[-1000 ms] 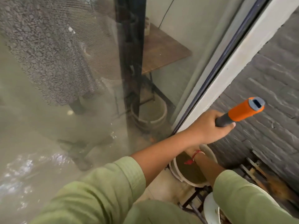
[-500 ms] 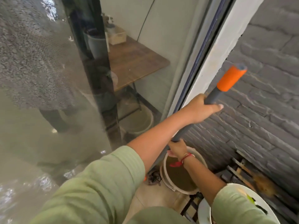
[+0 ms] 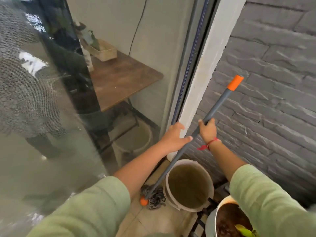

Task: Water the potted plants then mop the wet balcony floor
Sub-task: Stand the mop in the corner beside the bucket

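Observation:
A mop with a grey handle (image 3: 218, 105) and an orange end grip leans from upper right down to its grey string head (image 3: 154, 197), which lies on the tiled balcony floor beside a bucket. My right hand (image 3: 207, 130) grips the handle at mid-length. My left hand (image 3: 174, 138) sits just below it, with its fingers curled over the handle near the white door frame. A potted plant (image 3: 230, 219) with dark soil stands at the bottom right.
A white bucket (image 3: 165, 190) of murky water stands against the grey brick wall (image 3: 273, 100). A glass sliding door (image 3: 51, 134) fills the left, its white frame post (image 3: 203, 79) close to my hands. A dark metal stand lies beneath the pot.
The view has tipped down and the mop head has come into sight. My right hand has slid up the handle and now sits above my left hand, which has dropped from near the orange grip.

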{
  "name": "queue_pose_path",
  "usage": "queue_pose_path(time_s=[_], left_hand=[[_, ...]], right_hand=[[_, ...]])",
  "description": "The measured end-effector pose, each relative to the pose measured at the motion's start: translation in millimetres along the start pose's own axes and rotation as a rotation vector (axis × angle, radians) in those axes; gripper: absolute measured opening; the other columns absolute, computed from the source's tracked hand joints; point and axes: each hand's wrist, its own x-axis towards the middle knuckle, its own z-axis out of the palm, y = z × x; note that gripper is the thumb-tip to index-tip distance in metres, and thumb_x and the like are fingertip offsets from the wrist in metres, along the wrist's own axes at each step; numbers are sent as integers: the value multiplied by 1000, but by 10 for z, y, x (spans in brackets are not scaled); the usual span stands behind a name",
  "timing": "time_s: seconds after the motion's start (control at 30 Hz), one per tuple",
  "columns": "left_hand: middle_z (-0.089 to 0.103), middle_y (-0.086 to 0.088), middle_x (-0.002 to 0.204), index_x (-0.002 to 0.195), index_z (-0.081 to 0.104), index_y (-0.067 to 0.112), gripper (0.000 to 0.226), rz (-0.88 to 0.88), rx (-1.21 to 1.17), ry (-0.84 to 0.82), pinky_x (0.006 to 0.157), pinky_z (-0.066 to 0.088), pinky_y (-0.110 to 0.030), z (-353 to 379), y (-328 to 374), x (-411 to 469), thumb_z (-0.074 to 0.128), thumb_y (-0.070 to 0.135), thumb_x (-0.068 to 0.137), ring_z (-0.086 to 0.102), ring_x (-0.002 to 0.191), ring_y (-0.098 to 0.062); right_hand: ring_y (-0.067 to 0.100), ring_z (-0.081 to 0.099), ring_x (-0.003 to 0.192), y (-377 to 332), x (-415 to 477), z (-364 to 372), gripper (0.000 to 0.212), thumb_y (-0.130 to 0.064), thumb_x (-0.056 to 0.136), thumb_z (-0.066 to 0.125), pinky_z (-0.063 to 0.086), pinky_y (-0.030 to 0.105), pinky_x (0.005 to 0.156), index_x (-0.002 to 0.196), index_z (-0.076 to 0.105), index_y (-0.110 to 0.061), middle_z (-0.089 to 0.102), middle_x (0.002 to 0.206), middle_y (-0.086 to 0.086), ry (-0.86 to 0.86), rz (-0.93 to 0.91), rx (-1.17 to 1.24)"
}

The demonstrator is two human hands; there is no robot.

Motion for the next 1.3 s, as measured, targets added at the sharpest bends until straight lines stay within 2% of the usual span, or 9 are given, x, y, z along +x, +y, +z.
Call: queue_pose_path(time_s=[0.13, 0.27, 0.47, 0.63, 0.73, 0.9, 1.03, 1.2, 1.3], left_hand=[[41, -5, 138, 131, 44, 19, 42, -37, 1, -32, 102, 40, -33, -73, -185, -160, 56, 35, 93, 47, 124, -21], [43, -3, 137, 130, 45, 21, 40, -63, 18, -57, 102, 41, -33, -62, -282, -261, 54, 37, 94, 47, 124, -20], [42, -3, 136, 129, 44, 22, 41, -62, 10, -5, 99, 41, -30, -136, -335, -293, 54, 38, 93, 48, 119, -17], [42, -4, 136, 129, 43, 21, 42, -52, -7, 59, 100, 41, -31, -222, -327, -255, 55, 37, 93, 48, 120, -18], [41, -3, 136, 130, 43, 22, 42, -57, -4, 65, 102, 41, -32, -209, -323, -211, 55, 37, 93, 47, 122, -18], [42, 1, 133, 128, 44, 25, 39, -61, -16, 62, 100, 41, -30, -130, -374, -78, 56, 37, 92, 47, 120, -16], [45, 1, 129, 125, 46, 24, 36, -47, -29, 63, 94, 40, -25, -32, -388, 48, 56, 34, 92, 47, 113, -11], [44, 1, 133, 126, 46, 23, 35, -27, -37, 22, 92, 37, -23, 6, -324, 143, 55, 33, 93, 44, 110, -6], [44, -1, 132, 125, 47, 20, 35, -14, -45, 41, 92, 38, -23, -1, -303, 163, 56, 31, 93, 44, 109, -7]], right_hand=[[22, 45, 74, -455, 359, -173, 19, -11, 94, 50, 39, 29, 66, 96, 31, -7, 40, 74, -3, 37, -84, -35], [33, 55, 100, -666, 618, -106, 24, -9, 94, 51, 44, 43, 91, 111, 39, 3, 55, 113, 23, -46, -40, -107], [36, 49, 120, -886, 836, 66, 38, -9, 97, 42, 41, 37, 94, 129, 35, 9, 47, 134, 23, -99, 74, -46], [30, 52, 67, -1190, 1056, 47, 15, -20, 100, 35, 51, 33, 47, 99, 43, -7, 46, 106, 14, -182, 141, -12], [29, 52, 57, -1305, 1208, 18, 21, -30, 99, 37, 49, 36, 36, 108, 38, -12, 51, 88, 13, -180, 228, -10], [26, 55, 65, -1413, 1439, 138, 48, -36, 92, 50, 42, 35, 46, 130, 41, -9, 54, 108, 11, -125, 200, -24], [29, 59, 93, -1410, 1567, 254, 25, -20, 92, 50, 43, 35, 49, 115, 43, -14, 57, 122, 13, -98, 179, -6], [34, 54, 114, -1287, 1542, 354, 40, -23, 93, 44, 48, 45, 92, 131, 39, -9, 54, 122, 13, -17, 111, -75], [32, 52, 119, -1143, 1572, 300, 40, -20, 95, 43, 42, 37, 96, 131, 36, -5, 53, 124, 14, 65, 95, -78]])
